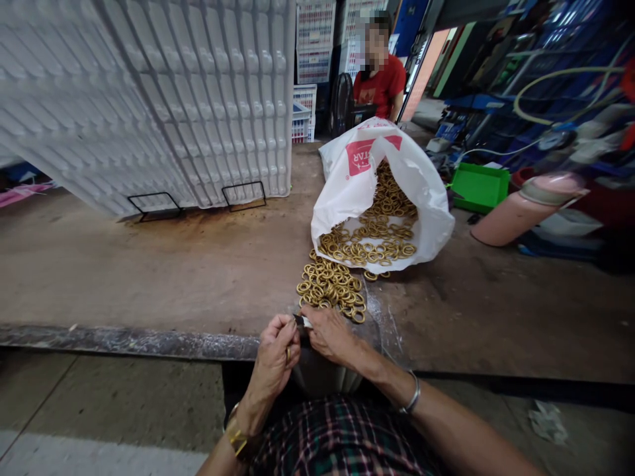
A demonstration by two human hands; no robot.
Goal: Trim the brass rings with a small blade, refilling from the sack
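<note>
At the table's front edge my left hand (pixel 278 354) is closed in a pinch, thumb against the fingers. My right hand (pixel 328 334) is closed close beside it, its fingertips mostly turned away. Between the two hands shows a small white and dark piece (pixel 303 321), too small to name. Just beyond my hands lies a loose pile of brass-coloured rings (pixel 330 285). It spills from the mouth of a white plastic sack (pixel 342 192) with red print, which lies on its side with many more rings inside.
White ribbed trays (pixel 213 99) stand upright in black wire holders (pixel 243 195) on the wooden table (pixel 188 264). To the right are a pink bottle (pixel 516 211) and a green tray (pixel 480 186). Behind the sack is a person in a red shirt (pixel 381 86), near crates (pixel 315 53).
</note>
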